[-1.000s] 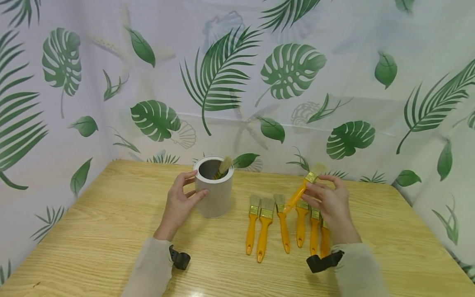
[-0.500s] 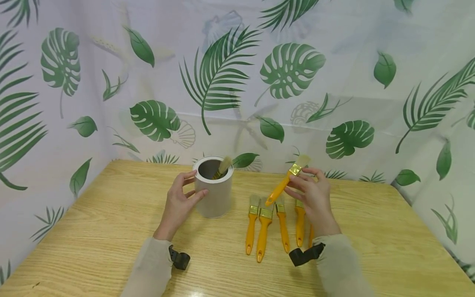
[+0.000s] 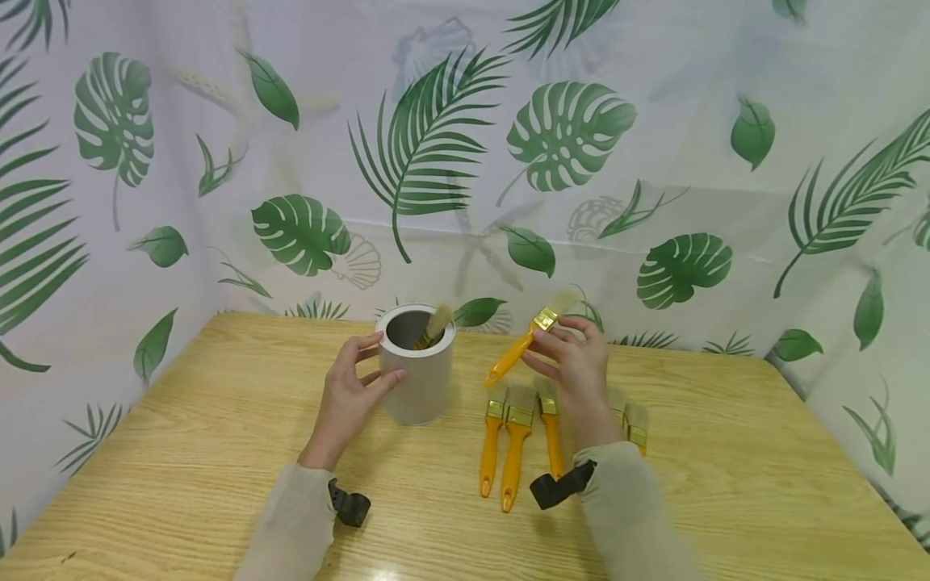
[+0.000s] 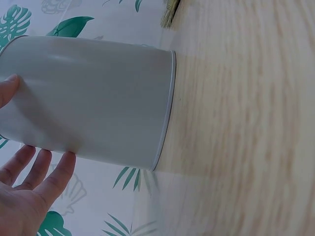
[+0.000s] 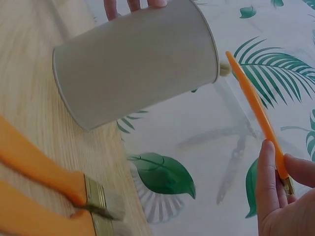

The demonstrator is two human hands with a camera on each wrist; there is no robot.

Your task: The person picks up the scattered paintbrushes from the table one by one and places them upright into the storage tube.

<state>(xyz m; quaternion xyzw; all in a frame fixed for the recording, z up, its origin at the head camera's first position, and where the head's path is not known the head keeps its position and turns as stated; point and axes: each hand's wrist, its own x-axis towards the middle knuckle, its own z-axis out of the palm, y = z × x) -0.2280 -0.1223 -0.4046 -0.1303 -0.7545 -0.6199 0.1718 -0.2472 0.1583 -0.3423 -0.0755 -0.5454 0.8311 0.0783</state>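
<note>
A pale grey can with a white rim stands upright on the wooden table. My left hand holds its left side, thumb on the front and fingers spread behind. One paintbrush leans inside it, bristles poking above the rim. To the right, my right hand pinches a second paintbrush near its brass ferrule. That brush tilts in the air, bristles up and right, its orange handle end pointing down toward the can. In the right wrist view, thumb and fingers meet on the orange handle.
Several orange-handled paintbrushes lie in a row on the table, right of the can. My right hand and sleeve cover part of the row, though two ferrules show beyond. A leaf-patterned cloth hangs behind the table.
My right hand has carried the paintbrush leftward, from over the right end of the row to nearer the can. The left hand and can have stayed put.
</note>
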